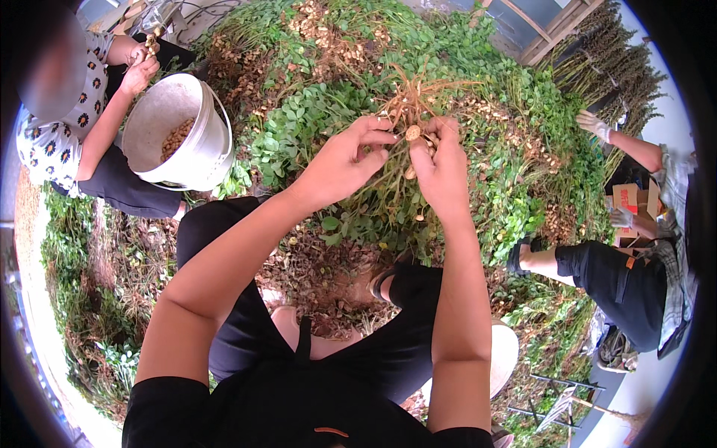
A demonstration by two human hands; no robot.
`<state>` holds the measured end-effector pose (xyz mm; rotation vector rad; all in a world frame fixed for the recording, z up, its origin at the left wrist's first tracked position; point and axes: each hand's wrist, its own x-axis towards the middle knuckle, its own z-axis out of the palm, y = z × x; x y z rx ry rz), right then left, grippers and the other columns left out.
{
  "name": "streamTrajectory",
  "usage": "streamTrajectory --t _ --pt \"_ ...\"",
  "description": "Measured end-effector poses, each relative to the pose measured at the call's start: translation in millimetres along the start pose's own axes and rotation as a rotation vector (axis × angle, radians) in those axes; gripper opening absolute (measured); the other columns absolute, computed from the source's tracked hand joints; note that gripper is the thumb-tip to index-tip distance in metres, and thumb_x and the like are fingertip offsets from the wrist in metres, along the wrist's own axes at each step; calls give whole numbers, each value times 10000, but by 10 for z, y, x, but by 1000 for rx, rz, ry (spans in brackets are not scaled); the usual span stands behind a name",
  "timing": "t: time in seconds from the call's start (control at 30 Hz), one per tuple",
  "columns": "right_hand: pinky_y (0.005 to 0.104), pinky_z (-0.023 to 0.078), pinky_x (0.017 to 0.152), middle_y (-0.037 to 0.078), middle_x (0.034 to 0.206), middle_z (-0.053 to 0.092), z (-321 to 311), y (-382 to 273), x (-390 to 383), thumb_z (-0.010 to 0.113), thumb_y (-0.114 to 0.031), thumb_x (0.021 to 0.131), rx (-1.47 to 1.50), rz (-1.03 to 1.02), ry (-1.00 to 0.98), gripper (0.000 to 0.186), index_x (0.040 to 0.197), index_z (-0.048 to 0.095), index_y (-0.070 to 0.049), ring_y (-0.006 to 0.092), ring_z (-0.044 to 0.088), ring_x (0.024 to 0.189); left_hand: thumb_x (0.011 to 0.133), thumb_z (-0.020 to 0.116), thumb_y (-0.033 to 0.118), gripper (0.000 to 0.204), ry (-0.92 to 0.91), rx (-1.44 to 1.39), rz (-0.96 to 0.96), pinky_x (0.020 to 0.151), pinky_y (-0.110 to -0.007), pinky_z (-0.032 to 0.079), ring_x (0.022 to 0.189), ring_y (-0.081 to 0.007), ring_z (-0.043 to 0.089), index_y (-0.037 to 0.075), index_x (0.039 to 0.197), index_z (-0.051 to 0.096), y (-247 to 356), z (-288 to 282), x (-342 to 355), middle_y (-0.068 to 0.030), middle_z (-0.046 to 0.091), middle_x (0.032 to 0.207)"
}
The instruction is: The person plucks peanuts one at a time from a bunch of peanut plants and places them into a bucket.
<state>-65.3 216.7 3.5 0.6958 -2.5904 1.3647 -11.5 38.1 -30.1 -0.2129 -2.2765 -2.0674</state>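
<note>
A pulled-up peanut plant [404, 107] is held in front of me, its brown roots pointing up and away and its leafy stems hanging below. Pale peanuts [412, 133] cluster at the base of the roots, between my hands. My left hand [349, 158] has curled fingers at the left side of the root base; what lies under its fingertips is partly hidden. From the right, my right hand [442, 160] is closed around the plant near the peanuts, thumb toward me.
Heaped peanut plants [314, 112] spread ahead. At left, a person in a flower-patterned top holds peanuts beside a white bucket [213, 142] partly filled with peanuts. Another person with gloves [594, 125] sits at right near a cardboard box [638, 200]. Dry stalks [609, 67] lean behind.
</note>
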Motion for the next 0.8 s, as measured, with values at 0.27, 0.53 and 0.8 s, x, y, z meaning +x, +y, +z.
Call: streamTrajectory --t 0.27,0.53,0.8 --pt "414 513 663 192 922 649 148 33 -32 607 -110 894 -30 -81 -36 305 1140 452 -20 337 671 769 856 681 216 474 79 415 3 773 -474 535 873 -425 669 -49 1181 461 80 247 -128 -247 667 892" --pt "442 516 844 199 1089 634 124 -57 -20 687 -113 869 -14 -117 -71 489 1294 455 -51 384 642 976 866 693 304 429 83 43 -118 692 -363 511 705 -209 650 39 1196 622 3 172 -15 -98 681 803" --pt "484 431 933 107 1189 545 94 9 -13 754 -193 821 -356 -280 3 479 1270 589 -198 312 559 1054 874 680 202 296 63 180 -151 734 -334 526 767 -189 668 -22 1065 642 -30 207 57 -126 698 862"
